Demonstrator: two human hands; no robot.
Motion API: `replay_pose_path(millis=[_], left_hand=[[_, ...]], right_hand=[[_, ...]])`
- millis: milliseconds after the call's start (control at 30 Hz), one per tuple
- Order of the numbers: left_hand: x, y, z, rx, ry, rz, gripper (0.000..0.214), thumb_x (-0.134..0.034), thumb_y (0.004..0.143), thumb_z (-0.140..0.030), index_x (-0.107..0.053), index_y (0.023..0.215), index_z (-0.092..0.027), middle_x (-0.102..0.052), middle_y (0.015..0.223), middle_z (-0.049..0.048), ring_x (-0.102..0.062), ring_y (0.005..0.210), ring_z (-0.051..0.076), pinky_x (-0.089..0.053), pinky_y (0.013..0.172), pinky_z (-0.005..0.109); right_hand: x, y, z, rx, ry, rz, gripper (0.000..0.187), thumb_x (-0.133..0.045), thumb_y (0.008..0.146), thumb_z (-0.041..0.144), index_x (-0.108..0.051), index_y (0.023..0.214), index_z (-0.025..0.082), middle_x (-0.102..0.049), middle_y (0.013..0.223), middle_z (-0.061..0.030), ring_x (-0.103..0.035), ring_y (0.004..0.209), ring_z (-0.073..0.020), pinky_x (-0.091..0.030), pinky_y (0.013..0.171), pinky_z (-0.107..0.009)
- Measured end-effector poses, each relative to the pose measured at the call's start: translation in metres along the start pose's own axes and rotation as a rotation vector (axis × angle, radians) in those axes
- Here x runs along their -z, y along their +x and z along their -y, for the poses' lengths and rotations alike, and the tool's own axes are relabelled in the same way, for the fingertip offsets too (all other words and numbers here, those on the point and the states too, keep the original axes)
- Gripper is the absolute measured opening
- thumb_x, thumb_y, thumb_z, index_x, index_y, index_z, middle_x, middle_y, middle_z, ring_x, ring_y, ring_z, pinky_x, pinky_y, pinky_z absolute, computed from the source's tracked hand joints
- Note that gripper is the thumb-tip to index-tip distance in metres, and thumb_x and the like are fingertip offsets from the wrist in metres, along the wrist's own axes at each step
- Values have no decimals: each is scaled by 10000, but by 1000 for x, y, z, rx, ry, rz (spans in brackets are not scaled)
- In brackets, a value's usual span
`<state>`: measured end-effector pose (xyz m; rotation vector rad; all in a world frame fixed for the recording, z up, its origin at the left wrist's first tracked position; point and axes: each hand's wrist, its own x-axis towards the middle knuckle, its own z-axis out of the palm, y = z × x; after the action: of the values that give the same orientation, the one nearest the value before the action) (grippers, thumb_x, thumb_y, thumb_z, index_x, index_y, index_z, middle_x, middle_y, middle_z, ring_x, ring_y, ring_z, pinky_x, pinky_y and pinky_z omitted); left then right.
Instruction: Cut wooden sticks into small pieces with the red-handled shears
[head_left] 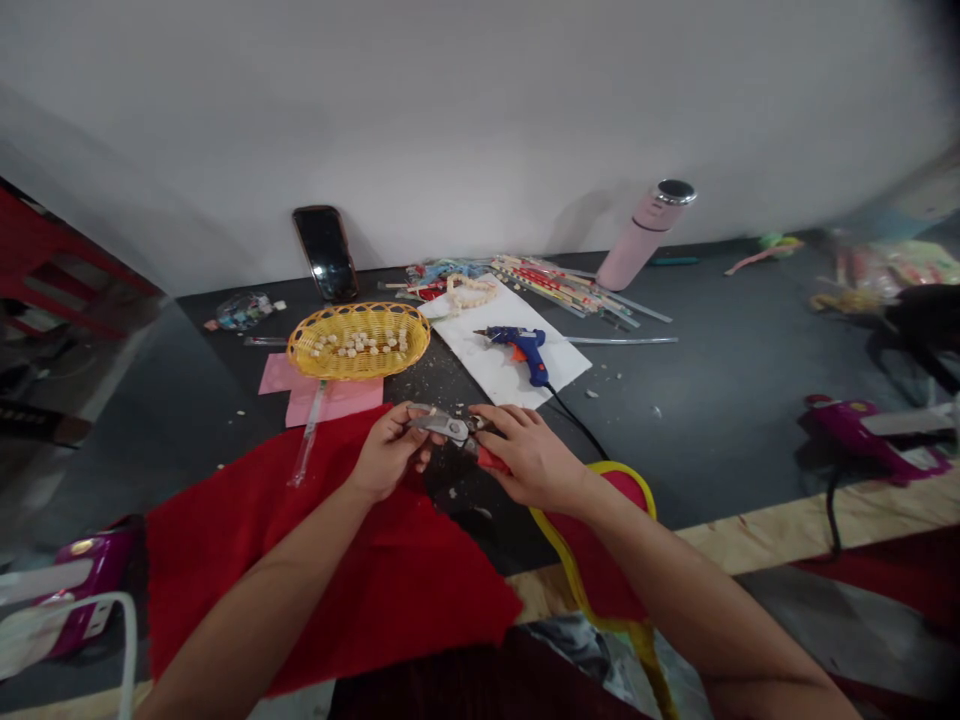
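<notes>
My right hand (529, 458) is closed round the red handles of a pair of cutters (457, 432), whose metal jaws point left. My left hand (390, 452) is pinched at the jaw tips, its fingers curled on something too small to make out. Both hands hover over a dark table (712, 400) just above a sheet of red felt (337, 560). Beyond them stand a yellow woven basket (358, 342) with several pale beads and a blue glue gun (521, 348) lying on a white sheet (517, 375).
A phone (325, 252) leans on the wall, a pink bottle (645, 235) stands at the back, and coloured sticks (570, 285) lie near it. Pink paper (330, 398) sits under the basket. Purple tools lie at the far left (82, 570) and right (870, 430).
</notes>
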<state>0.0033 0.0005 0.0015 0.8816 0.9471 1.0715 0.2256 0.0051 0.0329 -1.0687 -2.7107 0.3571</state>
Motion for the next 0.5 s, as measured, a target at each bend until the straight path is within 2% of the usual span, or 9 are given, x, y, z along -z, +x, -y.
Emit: replay_pose_path(millis=[167, 300, 367, 500], left_hand=[[1, 2, 0, -58, 30, -5, 206, -659, 763, -297, -528, 816, -147, -629, 643, -11, -464, 387, 42, -389, 362, 161], [2, 2, 0, -94, 38, -6, 197, -651, 771, -289, -550, 859, -145, -637, 646, -5, -445, 370, 36, -372, 356, 158], [3, 2, 1, -83, 57, -15, 199, -651, 768, -292, -557, 863, -144, -637, 641, -4, -438, 361, 35, -361, 349, 157], [1, 1, 2, -66, 78, -42, 211, -660, 754, -305, -573, 850, -140, -625, 626, -7, -426, 356, 34, -345, 343, 156]], right_hand=[[-5, 0, -2, -17, 119, -67, 284, -540, 776, 186, -538, 1060, 175, -462, 1319, -127, -473, 1117, -266, -405, 911, -432], [-7, 1, -2, -16, 187, -136, 554, -552, 783, 233, -373, 1299, 142, -473, 1302, -169, -466, 1146, -282, -406, 928, -448], [-7, 0, -1, -12, 165, -111, 638, -537, 786, 232, -300, 1372, 146, -484, 1288, -168, -460, 1148, -291, -402, 931, -459], [-6, 1, 3, -55, 123, -58, 654, -540, 771, 232, -321, 1381, 148, -500, 1256, -162, -465, 1118, -294, -405, 925, -460]])
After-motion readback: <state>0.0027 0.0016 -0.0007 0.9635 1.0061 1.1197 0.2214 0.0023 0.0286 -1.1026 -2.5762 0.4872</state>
